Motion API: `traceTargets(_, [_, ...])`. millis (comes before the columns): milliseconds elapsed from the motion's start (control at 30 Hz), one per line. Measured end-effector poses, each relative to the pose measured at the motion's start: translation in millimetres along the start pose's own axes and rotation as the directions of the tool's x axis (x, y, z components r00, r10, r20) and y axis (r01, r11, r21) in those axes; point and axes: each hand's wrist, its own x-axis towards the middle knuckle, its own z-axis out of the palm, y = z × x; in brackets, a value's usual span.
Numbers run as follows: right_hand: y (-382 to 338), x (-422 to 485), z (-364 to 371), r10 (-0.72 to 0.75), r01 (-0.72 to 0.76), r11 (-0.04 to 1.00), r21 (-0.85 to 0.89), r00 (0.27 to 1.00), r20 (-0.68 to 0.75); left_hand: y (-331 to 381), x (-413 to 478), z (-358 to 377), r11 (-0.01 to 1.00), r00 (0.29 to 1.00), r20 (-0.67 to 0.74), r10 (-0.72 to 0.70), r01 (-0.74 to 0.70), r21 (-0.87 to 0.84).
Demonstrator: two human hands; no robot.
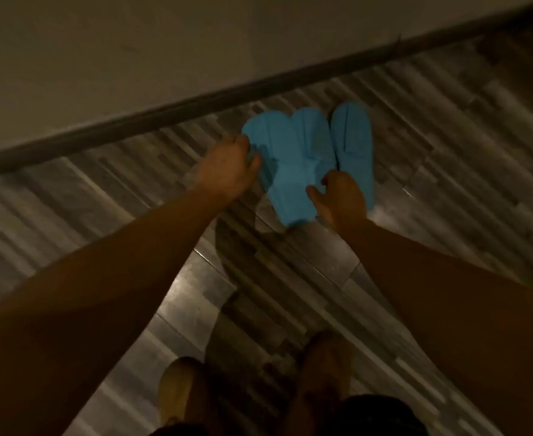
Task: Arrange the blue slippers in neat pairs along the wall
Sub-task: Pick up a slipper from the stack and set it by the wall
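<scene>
Left hand point(227, 166) grips leftmost slipper point(260, 133) | right hand point(342, 196) grips middle slipper point(302, 171)

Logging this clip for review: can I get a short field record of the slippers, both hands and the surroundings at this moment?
setting: dim room, striped floor meeting a wall
slippers: three blue ones visible, toes toward the wall
left slipper: overlaps the middle slipper
right slipper: lies just apart from them
left hand: gripping the left slipper's edge
right hand: fingers on the middle slipper, by its heel
pairing: unfinished
</scene>
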Motion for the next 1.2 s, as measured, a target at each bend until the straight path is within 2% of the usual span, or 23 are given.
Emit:
traceTargets(233, [17, 35, 54, 0.06, -0.058, 0.995, 0.08, 0.998, -0.021, -25, 53, 55, 1.0, 1.0, 0.024, 0.01, -0.01, 0.021])
traceTargets(333, [21, 43, 66, 0.098, -0.094, 0.99, 0.107, 0.995, -0.025, -24, 70, 70, 0.998, 0.997, 0.043, -0.056, 0.056, 0.017])
traceTargets(533, [18, 49, 81, 0.12, -0.106, 0.96, 0.259, 0.992, -0.039, -18, 94, 81, 0.965, 0.978, -0.002, -0.207, 0.204, -0.162])
traceTargets(667, [16, 55, 78, 0.141, -0.144, 0.964, 0.222, 0.99, 0.031, -22, 102, 82, 0.925, 0.965, 0.001, -0.262, 0.251, -0.284])
traceTargets(767, [12, 56, 79, 0.155, -0.165, 0.968, 0.187, 0.986, 0.069, -22, 104, 82, 0.829, 0.941, 0.032, -0.337, 0.312, -0.463])
traceTargets(833, [8, 54, 81, 0.172, -0.183, 0.965, 0.19, 0.982, 0.073, -23, 103, 81, 0.714, 0.912, 0.061, -0.406, 0.358, -0.602])
traceTargets(967, [-1, 45, 83, 0.181, -0.185, 0.925, 0.332, 0.983, 0.043, -37, 92, 69, 0.483, 0.865, 0.13, -0.485, 0.389, -0.785])
traceTargets(1100, [-26, 31, 89, 0.06, -0.06, 0.926, 0.373, 0.998, 0.012, -66, 73, 48, 0.417, 0.842, 0.112, -0.528, 0.372, -0.829])
traceTargets(1200, [-53, 17, 104, -0.018, -0.01, 0.923, 0.385, 0.997, 0.07, -95, 55, 32, 0.397, 0.807, 0.1, -0.582, 0.389, -0.831])
